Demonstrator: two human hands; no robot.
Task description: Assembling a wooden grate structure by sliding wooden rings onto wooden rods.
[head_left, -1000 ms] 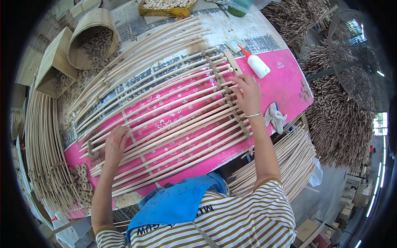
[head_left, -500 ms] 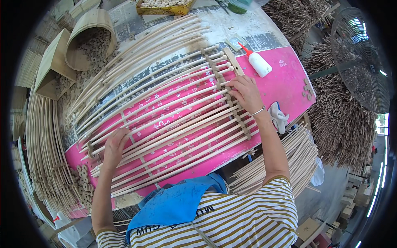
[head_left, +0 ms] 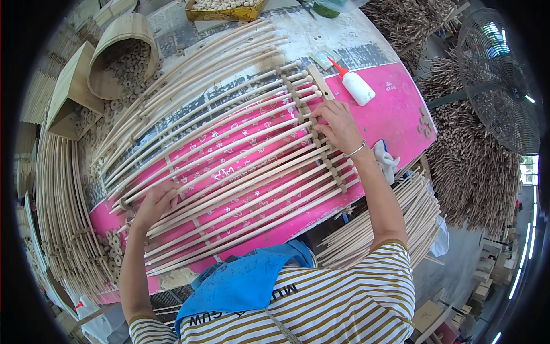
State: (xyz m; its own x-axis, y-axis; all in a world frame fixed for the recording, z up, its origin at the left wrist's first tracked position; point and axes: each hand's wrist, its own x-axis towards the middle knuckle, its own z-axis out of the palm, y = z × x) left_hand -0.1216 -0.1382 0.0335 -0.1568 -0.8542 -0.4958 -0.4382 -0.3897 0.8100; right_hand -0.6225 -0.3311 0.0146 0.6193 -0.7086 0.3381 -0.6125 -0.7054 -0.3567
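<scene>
Shirt fabric, striped white and brown (head_left: 344,298), bears large dark lettering, partly covered by a blue apron (head_left: 240,281), at the near edge of the pink sheet (head_left: 395,109). Long thin sticks (head_left: 246,152) lie side by side across this sheet, some running past its far edge; small brown rings (head_left: 332,172) stand in a line on them toward the sheet's right end.

Left hand (head_left: 157,202) is over the sheet's left part, at the sticks; thumb and fingers are curled close together, but whether they pinch a stick cannot be told. Right hand (head_left: 339,127), a bracelet at its wrist, is over the sheet's right part; fingertips are drawn together at a stick end beside the rings, exact hold unclear.

White drawings and lettering are printed on the sheet between the sticks, with smaller print toward its right end. A white bottle with a red nozzle (head_left: 360,89) lies on the sheet, beyond the right hand. Beyond the sheet's far edge sits a yellow tray (head_left: 223,15) of pale beads.
</scene>
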